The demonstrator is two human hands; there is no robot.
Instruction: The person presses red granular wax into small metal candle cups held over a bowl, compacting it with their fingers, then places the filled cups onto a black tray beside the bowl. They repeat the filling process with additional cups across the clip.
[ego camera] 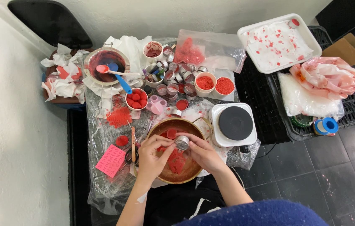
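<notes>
The small metal tin (pixel 181 142) sat over the copper bowl (pixel 194 169), pinched between both hands. The left hand (pixel 152 157) and right hand (pixel 202 152) met above the bowl, each grip closed on the tin. A cluttered, plastic-covered worktop (pixel 102 138) stood against a white wall.

You had bright, even light, soft shadows beside the table, sharp focus, and slight bending at the edges

Small tin (pixel 181 142) over the pan (pixel 194 167), hotplate (pixel 235 124) right of it, cups (pixel 205 83) behind
</notes>
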